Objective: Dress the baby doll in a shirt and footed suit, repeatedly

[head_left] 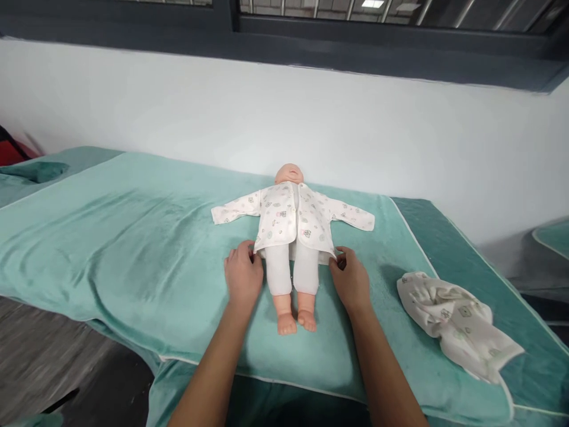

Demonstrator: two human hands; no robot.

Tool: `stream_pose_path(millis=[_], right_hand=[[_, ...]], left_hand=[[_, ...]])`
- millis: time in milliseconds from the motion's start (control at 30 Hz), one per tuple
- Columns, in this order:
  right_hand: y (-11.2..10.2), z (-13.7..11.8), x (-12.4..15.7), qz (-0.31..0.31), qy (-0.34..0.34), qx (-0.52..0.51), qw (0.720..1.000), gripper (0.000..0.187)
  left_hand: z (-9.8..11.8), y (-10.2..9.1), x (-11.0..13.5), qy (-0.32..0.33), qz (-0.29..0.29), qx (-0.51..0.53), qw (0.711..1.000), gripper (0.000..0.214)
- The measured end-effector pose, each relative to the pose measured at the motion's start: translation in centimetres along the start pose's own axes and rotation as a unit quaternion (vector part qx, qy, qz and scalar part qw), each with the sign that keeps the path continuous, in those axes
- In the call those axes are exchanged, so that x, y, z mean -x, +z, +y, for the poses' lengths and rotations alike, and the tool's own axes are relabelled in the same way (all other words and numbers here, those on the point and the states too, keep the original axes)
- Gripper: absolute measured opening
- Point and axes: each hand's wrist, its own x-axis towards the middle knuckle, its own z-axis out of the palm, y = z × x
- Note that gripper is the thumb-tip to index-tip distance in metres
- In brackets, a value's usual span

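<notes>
A baby doll (292, 261) lies on its back on a teal towel (133, 237), head toward the wall. It wears a white patterned shirt (291, 219) with sleeves spread out and white trousers, and its feet are bare. My left hand (243, 276) pinches the shirt's lower left hem beside the doll's hip. On the other side, my right hand (350, 279) pinches the lower right hem. Both hands have their fingers closed on the fabric.
A crumpled white patterned garment (457, 320) lies on the towel to the right. The padded table ends near me and at the right (489, 255). A white wall stands behind. Another teal-covered surface (35, 172) sits at the far left.
</notes>
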Motion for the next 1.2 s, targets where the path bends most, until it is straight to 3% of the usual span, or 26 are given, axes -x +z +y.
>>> stream_pose_path(millis=[200,367,433,533,567,600,667,767,867,933,1033,1133,1200], right_hand=[[-1.3,1.0,3.9,0.054,-0.071,-0.054,0.995,0.028],[-5.9,3.5,9.2,0.196,-0.161,0.014,0.967,0.022],[-8.7,5.2,10.7,0.280,-0.128,0.043,0.950,0.026],[-13.0,7.8,11.4,0.385,0.053,0.029,0.921,0.053],[-14.2,8.6,11.4,0.381,0.125,0.020,0.916,0.059],[-15.1,9.2,11.3,0.338,0.186,0.016,0.923,0.059],[-15.9,9.8,10.9,0.242,0.238,0.006,0.941,0.052],[-15.1,9.5,10.4,0.193,0.202,-0.009,0.960,0.045],[-13.2,7.7,9.8,0.210,0.066,0.014,0.975,0.036],[-11.9,5.8,9.1,0.244,-0.066,0.046,0.966,0.029],[-10.1,2.1,7.3,0.252,-0.193,0.040,0.948,0.027],[-7.7,-1.2,3.8,0.181,-0.177,-0.040,0.967,0.030],[-5.8,-2.5,0.5,0.113,-0.062,-0.126,0.984,0.037]], left_hand=[[-0.4,0.4,0.0,0.089,0.055,0.080,0.991,0.036],[-0.8,0.7,-0.3,0.108,0.058,0.086,0.989,0.029],[-0.8,0.8,-0.3,0.095,0.072,0.097,0.988,0.027],[-0.6,0.6,-0.1,0.108,0.093,0.137,0.980,0.026],[-0.4,0.5,0.0,0.125,0.096,0.152,0.976,0.027],[-0.3,0.4,0.1,0.147,0.097,0.164,0.971,0.027],[-0.1,-0.1,0.5,0.196,0.092,0.179,0.960,0.026],[-0.1,-1.0,1.5,0.279,0.060,0.182,0.941,0.025],[-0.7,-1.9,2.8,0.342,-0.006,0.192,0.920,0.025],[-1.1,-2.3,3.2,0.307,-0.042,0.231,0.922,0.027],[-1.5,-2.2,2.2,0.130,-0.064,0.337,0.930,0.032],[-1.3,-1.5,-0.7,-0.048,-0.090,0.467,0.878,0.035],[-0.8,-1.0,-3.1,-0.126,-0.124,0.554,0.814,0.033]])
